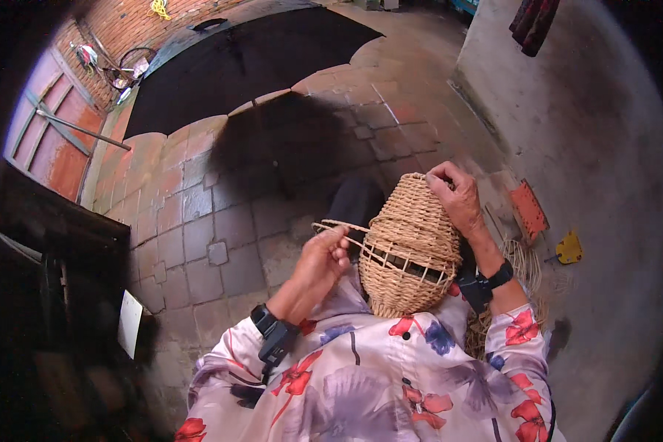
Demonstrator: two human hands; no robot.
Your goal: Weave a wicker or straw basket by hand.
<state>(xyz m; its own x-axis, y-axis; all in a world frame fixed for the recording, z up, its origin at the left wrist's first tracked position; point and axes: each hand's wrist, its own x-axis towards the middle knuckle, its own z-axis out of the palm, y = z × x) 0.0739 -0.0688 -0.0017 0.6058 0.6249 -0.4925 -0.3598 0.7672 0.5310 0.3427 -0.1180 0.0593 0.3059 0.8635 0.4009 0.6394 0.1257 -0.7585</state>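
A tan woven wicker basket (pixel 412 214) lies tilted on my lap, its narrow end pointing away from me. Across its lower part runs an open band where bare upright ribs show over a dark gap. My left hand (pixel 318 259), just left of the basket, is closed in a pinch on a wicker strand (pixel 352 224) that loops out from the basket's side. At the far end, my right hand (pixel 458 197) grips the basket's edge with bent fingers. Its fingertips are partly hidden. Both wrists wear black straps with small devices.
Loose wicker strands (pixel 521 267) lie at my right, near a red brick (pixel 529 211) and a yellow flat piece (pixel 569 248). A large black umbrella (pixel 250 66) stands open on the tiled floor ahead. To the left is a white panel (pixel 130 324); a grey wall (pixel 582 125) rises at right.
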